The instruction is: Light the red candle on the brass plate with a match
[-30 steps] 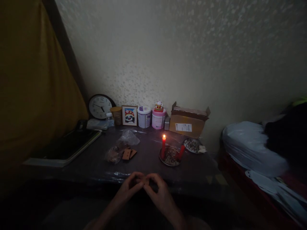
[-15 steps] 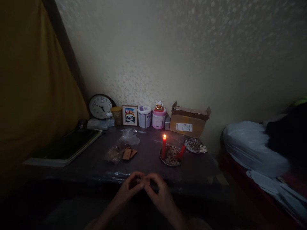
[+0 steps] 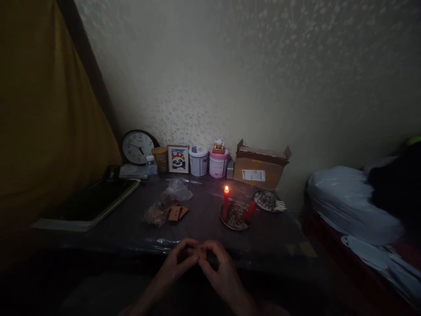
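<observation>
- My left hand (image 3: pixel 173 264) and right hand (image 3: pixel 222 273) have the same pinched pose as a second ago, fingertips meeting; the objects on the worktop (image 3: pixel 200 230) sit only slightly further right in view.
- My grip is closed from both sides on a small brown piece (image 3: pixel 202 253), in front of the worktop's near edge; its flat face shows a little more than before, though its outline is too dim to tell.
- Beyond it, flat, rectangular brown tiles (image 3: pixel 174 213) overlap beside a crumpled, clear plastic bag (image 3: pixel 177 189).
- To the right, a lit, slim red candle (image 3: pixel 225 205) stands upright on a round, shiny-rimmed plate (image 3: pixel 234 228); a shorter red candle (image 3: pixel 251 210) leans there.
- A glossy, wrinkled plastic cover drapes the dark worktop.
</observation>
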A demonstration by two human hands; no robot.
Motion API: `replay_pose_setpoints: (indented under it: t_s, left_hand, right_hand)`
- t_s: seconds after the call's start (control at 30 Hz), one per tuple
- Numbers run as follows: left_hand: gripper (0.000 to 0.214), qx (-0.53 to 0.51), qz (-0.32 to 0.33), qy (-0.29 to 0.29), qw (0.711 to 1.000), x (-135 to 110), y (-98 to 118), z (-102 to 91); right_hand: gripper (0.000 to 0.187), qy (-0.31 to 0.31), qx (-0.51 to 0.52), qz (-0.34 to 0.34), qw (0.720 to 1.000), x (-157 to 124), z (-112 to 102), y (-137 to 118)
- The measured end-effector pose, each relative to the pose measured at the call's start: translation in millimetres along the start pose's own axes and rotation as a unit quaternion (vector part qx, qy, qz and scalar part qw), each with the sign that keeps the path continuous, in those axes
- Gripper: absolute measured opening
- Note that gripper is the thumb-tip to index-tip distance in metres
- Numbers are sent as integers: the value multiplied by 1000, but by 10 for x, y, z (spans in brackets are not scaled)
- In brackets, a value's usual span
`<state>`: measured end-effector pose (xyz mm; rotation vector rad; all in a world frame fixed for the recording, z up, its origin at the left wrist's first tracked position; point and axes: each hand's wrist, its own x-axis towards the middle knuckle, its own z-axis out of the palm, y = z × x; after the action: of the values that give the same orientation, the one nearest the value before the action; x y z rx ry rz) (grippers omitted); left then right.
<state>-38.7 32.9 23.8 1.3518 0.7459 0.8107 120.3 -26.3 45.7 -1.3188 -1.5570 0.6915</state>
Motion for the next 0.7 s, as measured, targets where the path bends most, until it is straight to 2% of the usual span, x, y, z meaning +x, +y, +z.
replay_pose_setpoints:
  t_s: [0.27, 0.4, 0.7]
  left_hand:
    - [31, -24, 21, -12, 999, 22, -21, 21]
    - [33, -30, 25, 4, 999, 19, 3, 43]
    - [36, -41, 31, 3, 999, 45, -13, 50]
  right_hand:
    - [13, -23, -3, 6, 1000, 22, -28, 2]
    - [15, -29, -2, 11, 1000, 33, -31, 12]
    - [19, -26, -18, -11, 999, 51, 1, 173]
